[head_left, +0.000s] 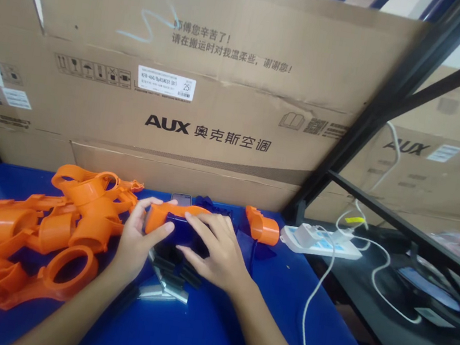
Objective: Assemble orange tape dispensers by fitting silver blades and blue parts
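Between my two hands is an orange plastic part (158,216) with a dark blue plastic piece (180,231) against its near side. My left hand (137,239) grips the left end, thumb on the near face. Over the right side lies my right hand (218,248), its fingers curled onto the top of the orange part and its thumb below. Whether the two pieces are joined I cannot tell. Just under the hands, several small silver and black strips (164,289) lie on the blue tabletop (188,339).
A pile of orange plastic parts (91,203) covers the table's left side. One more orange part (263,226) sits to the right, near a white power strip (321,241) with a trailing white cable (307,317). Behind stands a large cardboard panel (224,96) beside a black metal frame (360,111).
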`<state>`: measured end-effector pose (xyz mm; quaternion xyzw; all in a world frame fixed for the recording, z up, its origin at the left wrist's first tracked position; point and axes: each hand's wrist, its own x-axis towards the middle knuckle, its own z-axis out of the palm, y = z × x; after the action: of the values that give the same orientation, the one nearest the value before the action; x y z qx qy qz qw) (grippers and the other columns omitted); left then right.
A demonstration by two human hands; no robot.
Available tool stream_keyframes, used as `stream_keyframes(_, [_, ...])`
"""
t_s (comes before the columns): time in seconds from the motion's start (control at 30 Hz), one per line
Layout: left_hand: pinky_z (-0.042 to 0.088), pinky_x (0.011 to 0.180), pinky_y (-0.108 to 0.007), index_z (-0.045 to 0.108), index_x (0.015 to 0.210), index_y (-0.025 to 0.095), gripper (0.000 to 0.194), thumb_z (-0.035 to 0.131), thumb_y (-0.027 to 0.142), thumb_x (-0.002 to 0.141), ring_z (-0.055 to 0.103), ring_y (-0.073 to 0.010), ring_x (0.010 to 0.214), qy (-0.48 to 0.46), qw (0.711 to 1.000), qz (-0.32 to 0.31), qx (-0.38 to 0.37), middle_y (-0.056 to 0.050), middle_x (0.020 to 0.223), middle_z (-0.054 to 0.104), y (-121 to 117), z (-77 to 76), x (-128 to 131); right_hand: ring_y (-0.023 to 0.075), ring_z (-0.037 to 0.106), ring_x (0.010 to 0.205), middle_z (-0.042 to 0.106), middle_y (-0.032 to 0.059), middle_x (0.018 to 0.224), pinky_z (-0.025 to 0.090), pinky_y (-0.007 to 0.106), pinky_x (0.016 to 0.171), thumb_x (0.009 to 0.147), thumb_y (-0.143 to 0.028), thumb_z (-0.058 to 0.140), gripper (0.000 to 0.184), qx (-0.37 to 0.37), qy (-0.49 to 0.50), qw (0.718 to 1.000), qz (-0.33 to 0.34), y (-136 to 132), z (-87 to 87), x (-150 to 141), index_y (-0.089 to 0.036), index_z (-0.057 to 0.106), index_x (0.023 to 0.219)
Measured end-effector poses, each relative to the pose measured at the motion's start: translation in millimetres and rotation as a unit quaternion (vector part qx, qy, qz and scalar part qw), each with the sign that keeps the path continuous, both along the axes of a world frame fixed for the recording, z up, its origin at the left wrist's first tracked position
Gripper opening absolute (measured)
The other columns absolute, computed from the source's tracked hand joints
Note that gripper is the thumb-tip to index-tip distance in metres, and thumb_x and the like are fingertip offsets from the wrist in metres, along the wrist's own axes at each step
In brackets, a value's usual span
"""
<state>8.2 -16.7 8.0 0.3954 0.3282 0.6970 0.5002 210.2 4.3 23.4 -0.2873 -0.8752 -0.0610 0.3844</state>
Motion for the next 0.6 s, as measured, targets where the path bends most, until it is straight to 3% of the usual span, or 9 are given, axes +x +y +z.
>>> stream_keyframes(0.6, [0.055,0.1,-0.046,0.054,0.113,0.027,0.052,0.089,0.03,0.074,0.072,-0.0289,0.113,-0.032,0.999,-0.014,0.013,-0.01,0.128,0.074,8,-11.4,-3,0.0324,0.066,0.117,0.07,0.0139,0.127,0.052,0.051,0.096,0.09,-0.034,0.078,0.07,0.052,0.044,0.998,0.01,0,-6.5,-6,-0.027,0.047,0.153])
